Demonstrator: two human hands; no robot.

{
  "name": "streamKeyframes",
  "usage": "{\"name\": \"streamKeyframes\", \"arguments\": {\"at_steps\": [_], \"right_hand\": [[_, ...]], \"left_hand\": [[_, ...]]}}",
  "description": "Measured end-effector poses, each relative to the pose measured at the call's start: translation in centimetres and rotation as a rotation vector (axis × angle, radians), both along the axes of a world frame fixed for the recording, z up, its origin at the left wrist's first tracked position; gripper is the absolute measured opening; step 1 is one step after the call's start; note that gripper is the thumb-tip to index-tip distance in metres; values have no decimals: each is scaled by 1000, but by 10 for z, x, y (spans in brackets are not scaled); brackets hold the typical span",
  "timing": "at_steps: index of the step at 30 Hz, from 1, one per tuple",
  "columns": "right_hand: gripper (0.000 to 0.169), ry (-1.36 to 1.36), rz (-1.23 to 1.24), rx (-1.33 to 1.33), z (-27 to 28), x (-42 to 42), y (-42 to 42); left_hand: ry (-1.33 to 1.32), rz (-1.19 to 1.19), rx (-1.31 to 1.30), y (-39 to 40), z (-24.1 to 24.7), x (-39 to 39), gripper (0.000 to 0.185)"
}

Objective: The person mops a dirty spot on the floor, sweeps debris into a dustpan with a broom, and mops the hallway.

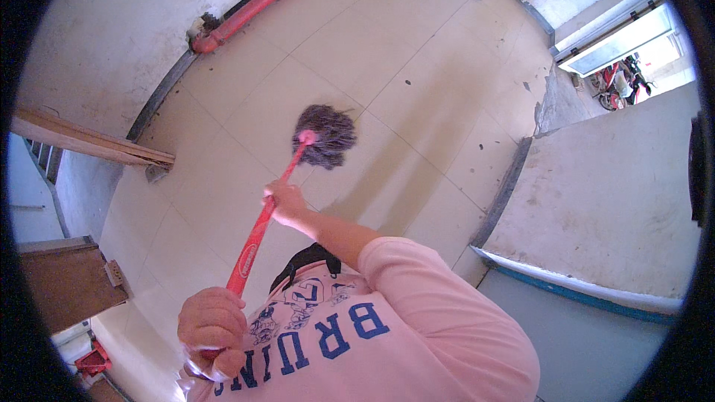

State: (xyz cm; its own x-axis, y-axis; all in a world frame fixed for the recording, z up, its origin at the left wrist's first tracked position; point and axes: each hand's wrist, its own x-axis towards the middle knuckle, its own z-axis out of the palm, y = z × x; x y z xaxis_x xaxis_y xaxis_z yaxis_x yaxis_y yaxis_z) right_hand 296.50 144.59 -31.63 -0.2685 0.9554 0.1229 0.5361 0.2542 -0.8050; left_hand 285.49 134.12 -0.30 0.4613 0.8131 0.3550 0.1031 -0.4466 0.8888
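Observation:
A mop with a red handle [251,251] slants away from my body across the floor. My left hand [212,326] is wrapped around the top end of the handle, close to my chest. Farther down, my right hand [286,202] grips the handle's thinner section, with the arm stretched forward. The dark strand mop head [329,137] rests spread on the pale tiled floor [313,67], joined to the handle by a pink socket [307,137]. Its strands look slightly blurred.
A red pipe [273,3] runs along the wall's foot at upper left. A wooden board [95,137] juts in at left, above a brown box [67,285]. Small dark specks [408,82] dot the tiles. At right, motorbikes [617,84] show through an open doorway.

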Motion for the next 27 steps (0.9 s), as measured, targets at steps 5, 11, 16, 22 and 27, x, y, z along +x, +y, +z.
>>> {"name": "streamKeyframes", "arguments": {"at_steps": [5, 11, 16, 22, 27], "right_hand": [[17, -16, 153, -173, -2, -22, 19], [12, -67, 226, -129, 8, -7, 42], [12, -156, 222, -88, 28, 40, 54], [18, -154, 40, 35, 20, 137, 53], [21, -185, -157, 20, 20, 238, 48]], "left_hand": [[86, 0, 137, 18, -10, 5, 27], [369, 243, 479, 27, 3, 4, 31], [340, 464, 478, 41, 5, 32, 42], [186, 331, 381, 74, -10, 71, 43], [-8, 168, 190, 116, -24, 132, 43]]}}
